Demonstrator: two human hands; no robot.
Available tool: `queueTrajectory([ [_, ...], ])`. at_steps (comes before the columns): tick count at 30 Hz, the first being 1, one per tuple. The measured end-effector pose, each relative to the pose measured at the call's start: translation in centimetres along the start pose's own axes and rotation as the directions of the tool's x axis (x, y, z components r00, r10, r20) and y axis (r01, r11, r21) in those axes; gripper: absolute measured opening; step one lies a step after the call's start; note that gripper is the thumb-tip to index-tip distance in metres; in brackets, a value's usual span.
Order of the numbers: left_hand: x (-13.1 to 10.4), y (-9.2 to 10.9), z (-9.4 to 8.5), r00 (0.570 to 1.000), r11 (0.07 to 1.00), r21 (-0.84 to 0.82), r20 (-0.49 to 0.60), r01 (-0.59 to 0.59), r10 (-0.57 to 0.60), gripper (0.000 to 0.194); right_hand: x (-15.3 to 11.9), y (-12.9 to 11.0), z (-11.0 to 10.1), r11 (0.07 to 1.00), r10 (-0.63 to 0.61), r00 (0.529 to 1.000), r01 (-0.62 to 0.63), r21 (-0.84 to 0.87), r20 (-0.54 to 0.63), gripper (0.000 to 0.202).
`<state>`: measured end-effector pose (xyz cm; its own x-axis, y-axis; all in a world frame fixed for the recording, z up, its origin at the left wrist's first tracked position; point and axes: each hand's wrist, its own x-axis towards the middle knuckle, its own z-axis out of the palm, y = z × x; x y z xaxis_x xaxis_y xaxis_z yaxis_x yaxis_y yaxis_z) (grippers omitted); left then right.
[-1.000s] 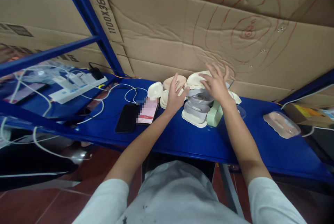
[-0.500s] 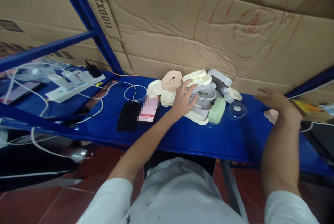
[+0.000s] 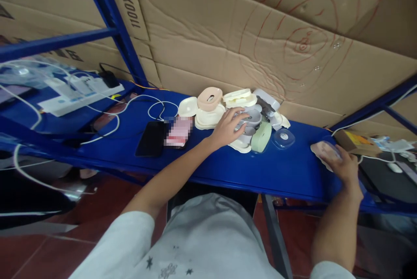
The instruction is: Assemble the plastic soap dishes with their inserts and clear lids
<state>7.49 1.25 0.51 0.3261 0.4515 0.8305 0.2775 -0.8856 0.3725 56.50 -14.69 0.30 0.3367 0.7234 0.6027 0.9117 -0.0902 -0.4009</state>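
Note:
My left hand (image 3: pixel 229 128) rests over the pile's grey plastic parts (image 3: pixel 251 117), its fingers spread and touching them. Beside those fingers a light green oval part (image 3: pixel 261 136) leans on its edge. At the right end of the shelf, my right hand (image 3: pixel 348 167) is closed on a pale pink plastic piece (image 3: pixel 323 154), which its fingers partly cover. A peach oval lid with a slot (image 3: pixel 210 98) lies on cream parts (image 3: pixel 208 117) left of the pile. More cream lids (image 3: pixel 239 98) are stacked behind my left hand. Right of the green part is a clear round-cornered lid (image 3: pixel 283 138).
Two phones, one black (image 3: pixel 150 139) and one with a lit screen (image 3: pixel 178 132), lie left of the pile. A white power strip (image 3: pixel 81 96) with cables is farther left. Cardboard (image 3: pixel 202 31) stands behind the blue shelf (image 3: pixel 208 168). An open carton (image 3: pixel 355 142) is at right.
My right hand has come down and toward me onto the pale pink piece and closed on it. My left hand stays on the grey parts. The view has shifted slightly right.

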Motion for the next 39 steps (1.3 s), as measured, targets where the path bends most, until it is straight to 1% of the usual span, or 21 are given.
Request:
queueTrajectory([
  [2,0.0,0.3,0.0,0.999,0.999,-0.029,-0.008,-0.032,0.032,0.027,-0.4,-0.6,0.6,0.991,0.132,0.989,-0.129,0.039,-0.065,0.076],
  [3,0.0,0.6,0.1,0.999,0.997,-0.062,-0.01,-0.039,0.038,0.028,-0.5,-1.6,0.8,0.982,0.175,0.981,-0.169,0.08,-0.085,0.072],
  [5,0.1,1.2,0.1,1.0,0.983,-0.181,0.005,-0.008,0.009,0.034,-0.7,-5.1,1.3,0.968,0.178,0.978,-0.154,0.2,-0.107,0.059],
  [7,0.2,1.9,0.0,0.994,0.921,-0.377,0.074,0.1,-0.077,0.057,-1.1,-10.7,2.1,0.95,0.084,0.99,-0.045,0.309,-0.115,0.051],
  [9,0.4,2.3,-0.2,0.973,0.785,-0.577,0.177,0.225,-0.149,0.091,-1.4,-17.5,3.3,0.917,-0.078,0.992,0.11,0.384,-0.098,0.048],
  [10,0.5,2.2,-0.3,0.961,0.711,-0.647,0.208,0.275,-0.181,0.104,-1.4,-21.0,4.1,0.892,-0.198,0.979,0.199,0.405,-0.047,0.048],
  [11,0.7,2.0,-0.5,0.95,0.646,-0.697,0.217,0.311,-0.223,0.11,-1.4,-24.2,5.0,0.852,-0.324,0.946,0.295,0.432,-0.005,0.05],
  [12,0.9,1.6,-0.8,0.939,0.596,-0.73,0.207,0.336,-0.275,0.109,-1.1,-27.1,6.0,0.816,-0.413,0.91,0.359,0.453,0.024,0.051],
  [13,1.1,1.0,-1.1,0.923,0.556,-0.752,0.185,0.354,-0.337,0.103,-0.6,-29.6,7.0,0.794,-0.449,0.893,0.392,0.464,0.014,0.051],
  [14,1.3,0.4,-1.4,0.901,0.52,-0.77,0.161,0.37,-0.402,0.096,0.1,-31.7,8.0,0.775,-0.475,0.88,0.42,0.472,-0.003,0.05],
  [16,1.7,-1.1,-2.0,0.845,0.45,-0.801,0.123,0.394,-0.52,0.086,2.2,-34.5,10.0,0.742,-0.492,0.871,0.422,0.52,-0.005,0.046],
  [19,2.1,-2.9,-2.7,0.755,0.428,-0.81,0.027,0.4,-0.656,0.085,6.3,-36.3,12.9,0.701,-0.469,0.883,0.361,0.615,0.017,0.043],
  [21,2.3,-3.8,-3.0,0.705,0.475,-0.78,-0.061,0.408,-0.706,0.086,8.8,-36.5,14.8,0.704,-0.433,0.901,0.343,0.621,-0.007,0.047],
  [23,2.3,-4.4,-3.4,0.661,0.528,-0.745,-0.158,0.408,-0.734,0.087,10.7,-36.0,16.4,0.746,-0.406,0.912,0.366,0.556,-0.056,0.053],
  [25,2.2,-5.0,-3.9,0.601,0.579,-0.714,-0.275,0.394,-0.75,0.085,11.8,-34.9,17.7,0.791,-0.437,0.898,0.413,0.452,-0.056,0.057],
  [28,2.1,-6.1,-4.6,0.502,0.631,-0.677,-0.422,0.379,-0.755,0.081,12.4,-33.3,18.8,0.809,-0.532,0.844,0.486,0.33,0.061,0.057],
  [31,2.0,-6.9,-4.9,0.438,0.621,-0.689,-0.459,0.373,-0.773,0.086,12.3,-32.7,18.7,0.808,-0.561,0.818,0.507,0.302,0.127,0.054],
  [33,2.0,-7.0,-4.9,0.434,0.609,-0.704,-0.45,0.365,-0.781,0.089,11.9,-33.4,18.0,0.795,-0.563,0.819,0.5,0.345,0.11,0.059],
  [34,2.1,-6.9,-4.8,0.448,0.604,-0.711,-0.436,0.361,-0.781,0.088,11.6,-33.9,17.4,0.774,-0.577,0.81,0.502,0.386,0.105,0.063],
  [36,2.1,-6.4,-4.7,0.509,0.594,-0.721,-0.383,0.357,-0.771,0.085,10.9,-35.3,16.3,0.702,-0.64,0.759,0.513,0.493,0.122,0.07],
  [39,2.1,-5.6,-4.6,0.64,0.618,-0.697,-0.295,0.364,-0.71,0.083,9.8,-37.3,15.0,0.572,-0.738,0.657,0.485,0.661,0.156,0.066],
])
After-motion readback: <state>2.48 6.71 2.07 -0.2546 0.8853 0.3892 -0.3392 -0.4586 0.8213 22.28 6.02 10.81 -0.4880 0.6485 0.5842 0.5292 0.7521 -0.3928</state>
